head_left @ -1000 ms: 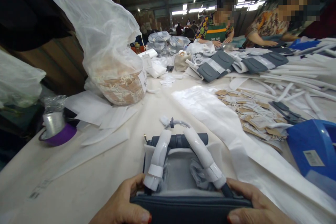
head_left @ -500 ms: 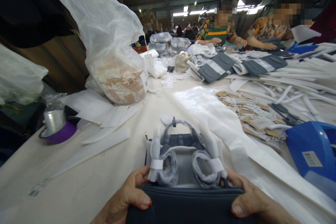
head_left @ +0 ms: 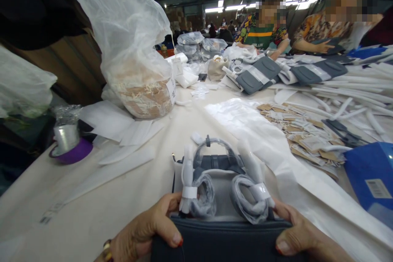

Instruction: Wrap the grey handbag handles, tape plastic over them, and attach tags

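A dark navy handbag (head_left: 227,239) stands at the bottom centre, its near edge towards me. My left hand (head_left: 156,225) grips its left side, thumb on the front panel and fingers behind the edge. On the right side, my right hand (head_left: 296,229) holds it the same way. Two plastic-wrapped coiled straps (head_left: 206,196) lie over the top of the bag, bound with white bands. Behind them rises a carry handle (head_left: 221,144) in clear wrap. White foam tubes cover the handle's lower ends. The bag's lower part is cut off by the frame.
On the left are a purple tape roll (head_left: 73,151), white foam sheets (head_left: 113,125) and a plastic-covered box of strings (head_left: 147,98). To the right lie hang tags (head_left: 307,135), a blue bin (head_left: 373,172), foam tubes and grey bag pieces (head_left: 259,74). Two co-workers sit across the table.
The view has shifted slightly, so the bag and both hands appear a little further right. A bracelet now shows on my left wrist. The co-workers' hands have moved. My grip is unchanged.
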### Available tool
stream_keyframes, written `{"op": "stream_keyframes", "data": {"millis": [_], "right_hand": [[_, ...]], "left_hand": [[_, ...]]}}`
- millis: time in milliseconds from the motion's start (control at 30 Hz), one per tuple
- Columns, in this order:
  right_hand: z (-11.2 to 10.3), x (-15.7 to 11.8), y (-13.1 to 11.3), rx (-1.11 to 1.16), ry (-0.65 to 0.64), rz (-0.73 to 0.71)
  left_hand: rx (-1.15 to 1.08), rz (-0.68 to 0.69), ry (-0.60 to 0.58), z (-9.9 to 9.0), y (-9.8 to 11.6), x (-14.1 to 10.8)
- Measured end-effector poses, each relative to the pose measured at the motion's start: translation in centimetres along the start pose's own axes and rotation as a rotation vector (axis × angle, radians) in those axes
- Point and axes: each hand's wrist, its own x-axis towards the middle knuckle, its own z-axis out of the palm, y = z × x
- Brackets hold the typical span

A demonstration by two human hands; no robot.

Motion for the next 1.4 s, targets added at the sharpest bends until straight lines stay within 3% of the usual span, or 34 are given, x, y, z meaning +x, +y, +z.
{"op": "stream_keyframes", "data": {"millis": [100,233,367,567,833,933,1000,1067,1133,1167,1233,1300,1333,1400], "right_hand": [[0.0,0.0,0.0,0.013,-0.011,0.015],[-0.1,0.0,0.1,0.023,0.014,0.018],[-0.2,0.2,0.4,-0.043,0.099,-0.002],[0.1,-0.1,0.5,-0.218,0.316,-0.032],[0.1,0.1,1.6,-0.601,0.518,-0.089],[-0.1,0.6,1.5,-0.806,0.561,-0.152],[0.0,0.9,1.3,-0.897,0.581,-0.171],[0.3,1.0,1.3,-0.93,0.588,-0.19],[0.6,1.1,1.6,-0.931,0.58,-0.209],[0.7,1.2,1.8,-0.93,0.573,-0.219],[0.9,1.3,2.3,-0.928,0.551,-0.243],[1.1,1.5,2.7,-0.914,0.528,-0.268],[1.1,1.6,2.8,-0.903,0.519,-0.277],[1.2,1.6,2.9,-0.886,0.512,-0.284]], "left_hand": [[0.065,-0.059,-0.04,-0.2,0.4,0.5],[0.055,-0.038,-0.098,-1.4,-0.5,1.0],[0.079,-0.009,-0.002,-2.1,-0.9,0.9],[0.209,0.063,0.075,-1.0,-0.1,0.4],[0.432,0.24,0.326,-1.0,-1.1,0.2],[0.569,0.275,0.34,-0.8,-0.8,0.1],[0.729,0.319,0.391,-0.3,-0.8,-0.6],[0.938,0.433,0.574,0.8,-1.2,-1.5],[1.139,0.639,0.742,2.4,-1.6,-1.9],[1.237,0.751,0.761,3.4,-1.7,-1.8],[1.457,0.866,0.668,5.6,-1.4,-0.4],[1.724,0.761,0.582,7.4,-0.3,2.2],[1.843,0.626,0.591,8.0,0.4,3.8],[1.908,0.504,0.615,8.6,1.9,6.8]]}}
